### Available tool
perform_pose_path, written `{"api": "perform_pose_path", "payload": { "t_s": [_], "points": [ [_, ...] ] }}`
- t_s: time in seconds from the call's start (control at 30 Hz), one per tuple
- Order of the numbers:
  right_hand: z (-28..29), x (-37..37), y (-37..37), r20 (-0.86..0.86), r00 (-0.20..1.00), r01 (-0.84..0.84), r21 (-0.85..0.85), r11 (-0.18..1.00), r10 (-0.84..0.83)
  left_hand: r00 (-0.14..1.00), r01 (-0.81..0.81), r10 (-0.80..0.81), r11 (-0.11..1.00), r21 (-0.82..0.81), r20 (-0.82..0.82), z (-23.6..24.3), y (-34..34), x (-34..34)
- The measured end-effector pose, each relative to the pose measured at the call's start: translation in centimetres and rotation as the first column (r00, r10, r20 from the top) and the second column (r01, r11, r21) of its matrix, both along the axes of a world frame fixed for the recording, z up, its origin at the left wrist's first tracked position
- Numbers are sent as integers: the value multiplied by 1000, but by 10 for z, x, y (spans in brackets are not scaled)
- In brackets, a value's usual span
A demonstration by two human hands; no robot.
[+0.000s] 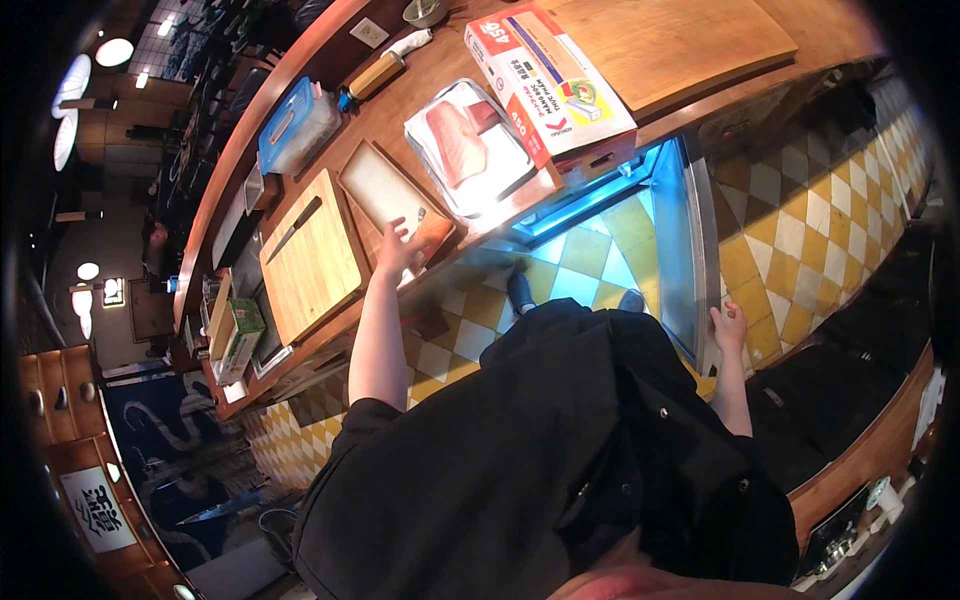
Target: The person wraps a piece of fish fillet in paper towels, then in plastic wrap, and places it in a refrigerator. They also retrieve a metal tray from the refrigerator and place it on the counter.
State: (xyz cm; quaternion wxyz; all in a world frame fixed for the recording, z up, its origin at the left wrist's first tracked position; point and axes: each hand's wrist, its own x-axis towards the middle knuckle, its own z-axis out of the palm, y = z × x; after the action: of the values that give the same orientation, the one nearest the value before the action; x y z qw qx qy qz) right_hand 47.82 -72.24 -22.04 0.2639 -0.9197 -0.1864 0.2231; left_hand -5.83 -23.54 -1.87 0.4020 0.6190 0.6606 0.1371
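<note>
box (550, 85) beside fish (458, 145); left hand (400, 250), grip spread; right hand (732, 326) by door (690, 240), grip unclear

A wooden counter (374, 124) curves across the upper part of the view, carrying a green box (243, 333) near its left end, then a pale cutting board (318, 262), a shallow tray (380, 185) just beside it and a metal tray (520, 196). Farther right, a white and red carton (560, 92) lies at an angle near the front edge, and a thick wooden board (690, 45) lies flat beyond it. Toward the back rim are a blue-lidded tub (296, 122) and, near it, a tan cylinder (377, 78) on its side.
</note>
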Motion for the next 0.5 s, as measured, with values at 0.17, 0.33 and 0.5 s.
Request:
{"api": "perform_pose_path", "payload": {
  "t_s": [0.17, 0.33, 0.5],
  "points": [
    [3, -4, 2, -21, 998, 54, 20, 998, -54, 965, -196, 223, 962, -189, 135, -9, 3, 5],
    [14, 0, 1, -39, 997, 58, -71, 996, -61, 936, -239, 267, 960, -143, 230, -6, -2, 26],
    [26, 10, 3, 1, 996, 91, -159, 983, -92, 942, -216, 243, 967, -138, 231, -4, -4, 39]
  ]
}}
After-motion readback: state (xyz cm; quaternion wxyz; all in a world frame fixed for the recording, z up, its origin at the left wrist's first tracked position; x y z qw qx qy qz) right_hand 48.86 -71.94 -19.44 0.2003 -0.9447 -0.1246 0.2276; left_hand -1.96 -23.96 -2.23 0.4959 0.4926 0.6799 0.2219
